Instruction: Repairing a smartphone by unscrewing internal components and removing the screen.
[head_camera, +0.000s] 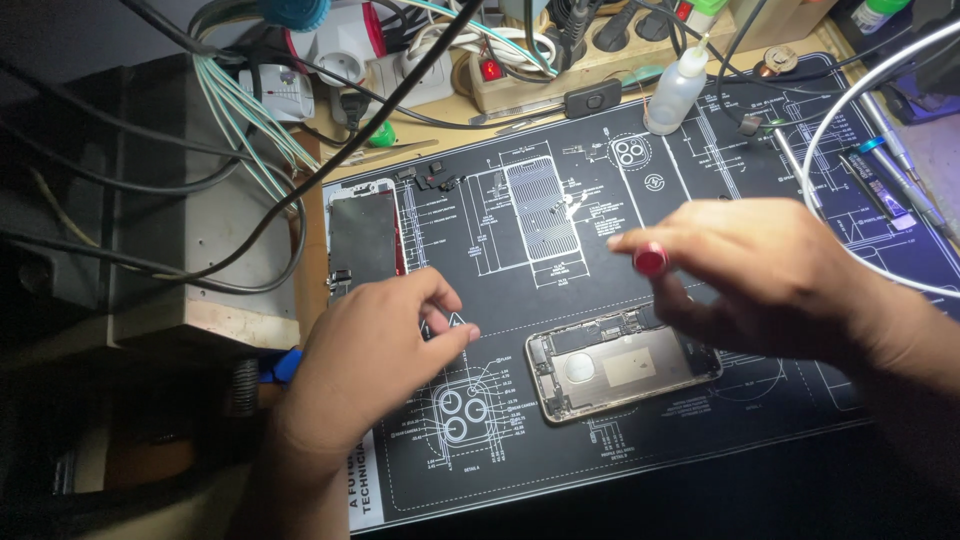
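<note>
The dark work mat (700, 440) offers open room along its near edge and near right corner, in front of the opened phone body (620, 365). The middle strip between that phone body and the mat's far edge is largely bare, though the right hand (760, 275) hangs over it with a red-capped tool (651, 260). The left hand (375, 350) blocks the near left part. A detached screen (363, 238) lies at the left edge. At the far edge a white squeeze bottle (677, 92), power strips (560, 60) and trailing cables (260, 130) crowd the way. A white cable loop (815, 190) and metal tools (900, 165) obstruct the far right corner.
</note>
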